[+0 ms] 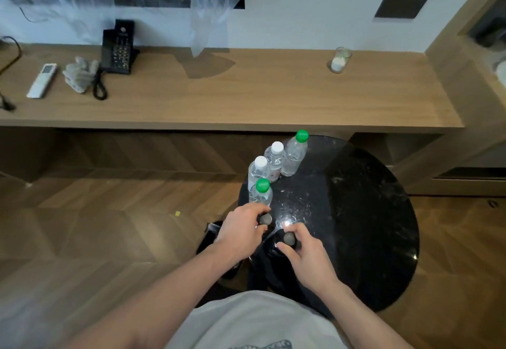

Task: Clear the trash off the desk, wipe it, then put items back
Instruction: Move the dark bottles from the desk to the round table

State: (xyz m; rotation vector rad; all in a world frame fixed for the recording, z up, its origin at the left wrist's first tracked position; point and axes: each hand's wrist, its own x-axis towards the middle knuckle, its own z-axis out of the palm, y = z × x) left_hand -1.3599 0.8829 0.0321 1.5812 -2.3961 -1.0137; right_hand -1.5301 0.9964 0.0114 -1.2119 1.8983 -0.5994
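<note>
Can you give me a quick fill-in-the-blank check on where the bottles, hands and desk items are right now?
1. The round black table holds ____ clear plastic bottles.
2. The bottle nearest the left hand has a ____ cap.
3. On the desk, the crumpled cloth lies between the white remote and the black ____.
4. Each hand, including the right hand, grips a small ____-topped object.

Missing words: four; green; telephone; grey

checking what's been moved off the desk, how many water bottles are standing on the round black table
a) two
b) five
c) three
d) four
d) four bottles stand in a row on the round black table: a green-capped bottle farthest away, two white-capped bottles in the middle, and another green-capped one nearest the hands.
</note>
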